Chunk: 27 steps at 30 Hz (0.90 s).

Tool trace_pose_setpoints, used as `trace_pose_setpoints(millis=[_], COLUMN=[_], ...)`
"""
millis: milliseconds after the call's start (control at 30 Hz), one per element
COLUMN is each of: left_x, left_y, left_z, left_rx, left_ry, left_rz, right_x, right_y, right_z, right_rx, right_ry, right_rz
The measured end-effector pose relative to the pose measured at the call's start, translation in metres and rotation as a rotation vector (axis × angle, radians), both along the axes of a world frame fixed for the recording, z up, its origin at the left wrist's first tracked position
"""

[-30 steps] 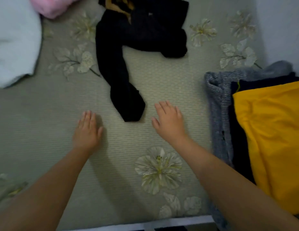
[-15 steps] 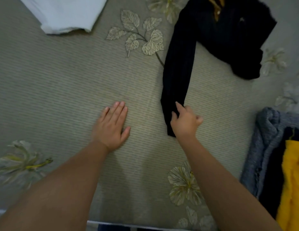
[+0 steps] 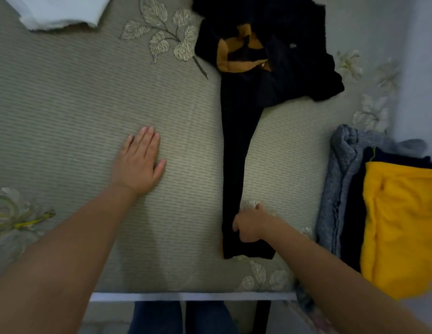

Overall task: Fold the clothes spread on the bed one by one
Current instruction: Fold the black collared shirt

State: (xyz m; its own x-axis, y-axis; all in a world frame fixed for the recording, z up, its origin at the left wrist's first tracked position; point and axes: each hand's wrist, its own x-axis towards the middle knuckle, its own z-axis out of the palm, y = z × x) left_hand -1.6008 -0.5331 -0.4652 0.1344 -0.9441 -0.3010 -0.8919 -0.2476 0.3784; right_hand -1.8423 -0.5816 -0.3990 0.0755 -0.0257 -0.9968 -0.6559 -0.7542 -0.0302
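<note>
The right hand (image 3: 250, 224) has its fingers curled tight around the end of a long black leg of the black clothes (image 3: 239, 141), near the front edge of the bed (image 3: 77, 104). The left hand (image 3: 137, 165) lies flat on the bed, fingers straight and together. A folded pile (image 3: 400, 213) sits on the right.

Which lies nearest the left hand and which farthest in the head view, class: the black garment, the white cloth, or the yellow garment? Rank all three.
From the left hand, flat on the bed:
1. Black garment, to its right, its long leg or sleeve held by the right hand.
2. White cloth, at the top left corner.
3. Yellow garment, on the stack at the far right.
</note>
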Motion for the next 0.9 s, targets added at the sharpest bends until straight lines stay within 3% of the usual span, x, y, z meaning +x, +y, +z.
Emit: trace_pose_setpoints(millis=[67,133,233,333,400,500,600,700,833,900], left_x=[-0.004,-0.010,-0.023,-0.032,-0.036,-0.041,-0.046,-0.062,-0.098,-0.117], left_y=[0.006,0.014,0.023,0.041,0.058,0.071,0.064,0.047,0.026,0.020], left_z=[0.000,0.003,0.008,0.009,0.009,0.017,0.026,0.039,0.048,0.048], left_rx=[-0.003,0.041,0.066,0.101,0.146,0.206,0.221,0.129,-0.050,-0.011], left_ry=[-0.007,-0.012,0.025,0.041,0.032,0.043,0.054,0.109,0.119,0.121], left_rz=[-0.005,-0.001,0.031,-0.023,-0.073,-0.102,-0.067,0.013,-0.010,-0.078], right_x=[-0.006,-0.005,0.010,0.030,0.040,0.044,0.027,-0.018,-0.096,-0.126], right_y=[-0.001,-0.015,-0.062,-0.109,-0.117,-0.095,-0.058,-0.017,0.040,0.055], right_z=[0.005,0.010,0.010,0.002,-0.005,-0.017,-0.014,-0.008,0.005,0.013], right_rx=[0.049,-0.014,-0.427,-0.806,-0.831,-0.844,-0.727,-0.498,-0.039,0.118], right_ry=[0.085,0.018,-0.273,-0.577,-0.582,-0.505,-0.580,-0.577,-0.220,-0.063], right_rz=[-0.017,-0.080,-0.342,-0.812,-1.004,-1.014,-0.859,-0.545,-0.258,-0.205])
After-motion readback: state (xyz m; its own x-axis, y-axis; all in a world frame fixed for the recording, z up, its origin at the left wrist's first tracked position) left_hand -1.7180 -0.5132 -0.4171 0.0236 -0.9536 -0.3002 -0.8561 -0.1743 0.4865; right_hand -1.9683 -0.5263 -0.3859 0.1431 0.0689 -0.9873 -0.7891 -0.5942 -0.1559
